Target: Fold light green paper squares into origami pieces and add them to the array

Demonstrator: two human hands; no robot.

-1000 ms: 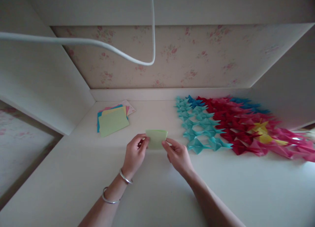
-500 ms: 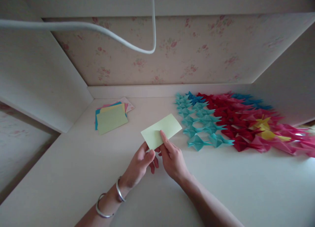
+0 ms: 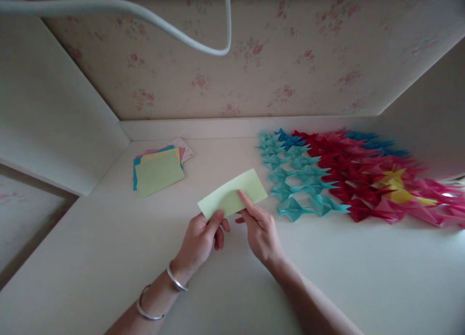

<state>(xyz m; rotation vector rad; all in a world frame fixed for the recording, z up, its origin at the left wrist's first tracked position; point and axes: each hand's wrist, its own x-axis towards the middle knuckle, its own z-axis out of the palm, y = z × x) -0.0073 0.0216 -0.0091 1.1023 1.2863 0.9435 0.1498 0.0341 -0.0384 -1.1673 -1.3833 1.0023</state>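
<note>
A pale green sheet of paper [image 3: 234, 190], rectangular and tilted up to the right, is held above the table between both hands. My left hand [image 3: 203, 233] pinches its lower left corner, thumb on top and fingers beneath. At the lower right edge, my right hand [image 3: 259, 226] grips it with the index finger lying on the face and the other fingers partly hidden behind. To the right of the paper lie rows of turquoise folded paper cranes [image 3: 290, 208].
A stack of coloured paper sheets [image 3: 160, 173] lies at the back left, green uppermost. More cranes in red [image 3: 358, 209], pink, blue [image 3: 290, 140] and yellow [image 3: 395, 195] cover the right side. A white cable [image 3: 167, 32] hangs before the floral wall [image 3: 203, 83].
My left thumb has moved onto the paper's lower left corner, where it was below the edge before. The paper has shifted slightly left. The camera view has tipped upward or downward a little.
</note>
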